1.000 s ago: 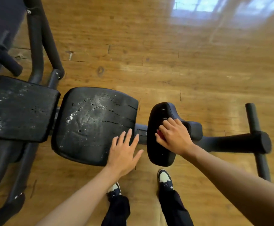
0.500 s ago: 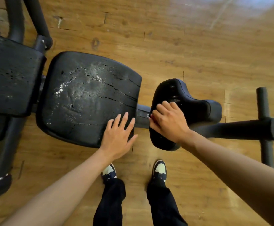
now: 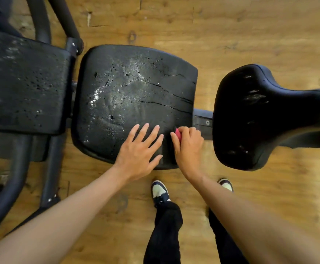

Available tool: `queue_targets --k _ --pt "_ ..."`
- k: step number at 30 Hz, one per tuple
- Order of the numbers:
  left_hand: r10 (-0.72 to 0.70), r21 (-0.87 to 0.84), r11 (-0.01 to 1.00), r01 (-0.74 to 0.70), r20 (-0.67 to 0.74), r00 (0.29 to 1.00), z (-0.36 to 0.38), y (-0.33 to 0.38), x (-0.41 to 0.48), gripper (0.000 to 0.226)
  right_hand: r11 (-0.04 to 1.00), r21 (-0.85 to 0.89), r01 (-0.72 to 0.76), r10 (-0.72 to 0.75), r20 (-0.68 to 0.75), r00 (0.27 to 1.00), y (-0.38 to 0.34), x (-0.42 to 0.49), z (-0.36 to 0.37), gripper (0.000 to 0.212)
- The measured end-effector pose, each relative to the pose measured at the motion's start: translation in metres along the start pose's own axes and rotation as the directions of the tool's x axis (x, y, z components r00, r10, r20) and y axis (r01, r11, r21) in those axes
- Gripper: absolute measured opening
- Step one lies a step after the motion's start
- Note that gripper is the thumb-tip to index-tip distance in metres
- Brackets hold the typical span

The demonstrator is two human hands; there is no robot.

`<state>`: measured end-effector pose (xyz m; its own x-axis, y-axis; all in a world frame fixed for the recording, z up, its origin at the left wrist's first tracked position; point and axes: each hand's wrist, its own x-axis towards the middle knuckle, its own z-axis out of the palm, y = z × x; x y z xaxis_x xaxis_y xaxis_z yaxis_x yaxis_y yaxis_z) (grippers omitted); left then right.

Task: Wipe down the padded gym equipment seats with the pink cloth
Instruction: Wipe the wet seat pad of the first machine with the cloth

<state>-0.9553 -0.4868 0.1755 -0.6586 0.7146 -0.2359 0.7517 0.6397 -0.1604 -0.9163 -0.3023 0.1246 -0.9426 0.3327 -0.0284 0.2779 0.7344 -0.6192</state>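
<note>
Your right hand (image 3: 189,147) grips the small pink cloth (image 3: 178,133) on the cracked black padded seat (image 3: 136,96); your left hand (image 3: 140,149), at 9 o'clock, lies flat. Three pads show.

Left hand (image 3: 140,151) lies flat, palm down, fingers straight and spread, forearm running back to the lower left. Right hand (image 3: 188,144) sits just beside it, fingers curled tight around a pink cloth (image 3: 178,133) that peeks out past the knuckles, wrist bent, arm stretching back to the lower right.
</note>
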Motion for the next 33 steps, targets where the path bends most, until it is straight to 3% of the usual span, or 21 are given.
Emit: queue_targets --k 4,8,10,13,15,16,19,21,23,26,28,29,31,33 --pt "0.034 0.039 0.999 -0.033 -0.009 0.999 0.002 -0.014 0.0 0.063 0.971 0.146 -0.189 0.192 -0.01 0.981 -0.002 -0.037 0.024 0.04" --pt "0.029 0.046 0.999 -0.028 -0.025 0.999 0.005 -0.024 -0.003 0.063 0.924 0.282 -0.259 0.269 0.003 0.963 -0.008 -0.043 0.036 0.048" --pt "-0.005 0.035 0.999 0.006 -0.036 0.999 0.004 -0.027 -0.003 0.063 0.942 0.265 -0.204 0.219 -0.029 0.975 -0.016 -0.043 0.039 0.048" --pt "-0.011 0.02 1.0 0.011 -0.032 0.999 0.005 -0.026 -0.002 0.063 0.978 0.202 0.053 -0.049 -0.024 0.998 -0.023 -0.05 0.042 0.047" --pt "-0.012 0.015 1.0 0.013 -0.025 1.0 0.005 -0.026 -0.002 0.064 0.983 0.14 0.118 -0.123 0.024 0.992 -0.011 -0.054 0.038 0.048" --pt "-0.009 0.011 1.0 0.009 -0.019 1.0 0.004 -0.026 -0.003 0.064 0.989 0.129 0.071 -0.076 0.036 0.996 0.0 -0.056 0.037 0.049" --pt "0.001 0.012 1.0 -0.001 -0.011 1.0 0.001 -0.03 -0.005 0.065 0.932 0.231 -0.279 0.268 0.08 0.96 0.028 -0.051 0.035 0.052" --pt "-0.017 0.019 1.0 0.017 -0.017 1.0 -0.001 -0.035 -0.006 0.065 0.902 0.251 -0.352 0.348 0.061 0.935 0.023 -0.046 0.038 0.053" --pt "-0.036 0.019 0.999 0.037 -0.021 0.999 0.0 -0.039 -0.008 0.065 0.958 0.188 -0.217 0.225 -0.022 0.974 -0.003 -0.049 0.042 0.05" --pt "-0.025 0.022 0.999 0.025 -0.013 1.0 0.003 -0.04 -0.009 0.066 0.986 0.128 0.106 -0.103 -0.029 0.994 -0.034 -0.069 0.046 0.045" --pt "-0.034 0.026 0.999 0.034 -0.003 0.999 0.003 -0.041 -0.009 0.065 0.978 0.114 0.174 -0.175 -0.003 0.985 -0.025 -0.071 0.042 0.046" --pt "-0.038 0.028 0.999 0.038 0.003 0.999 0.003 -0.04 -0.008 0.065 0.985 0.108 0.133 -0.133 -0.002 0.991 -0.014 -0.066 0.041 0.048" --pt "-0.041 0.03 0.999 0.041 0.014 0.999 0.002 -0.039 -0.008 0.065 0.987 0.133 -0.092 0.091 0.017 0.996 0.006 -0.046 0.04 0.052" --pt "-0.039 0.033 0.999 0.038 0.021 0.999 0.002 -0.039 -0.008 0.066 0.945 0.168 -0.281 0.28 0.033 0.96 0.009 -0.03 0.039 0.053"
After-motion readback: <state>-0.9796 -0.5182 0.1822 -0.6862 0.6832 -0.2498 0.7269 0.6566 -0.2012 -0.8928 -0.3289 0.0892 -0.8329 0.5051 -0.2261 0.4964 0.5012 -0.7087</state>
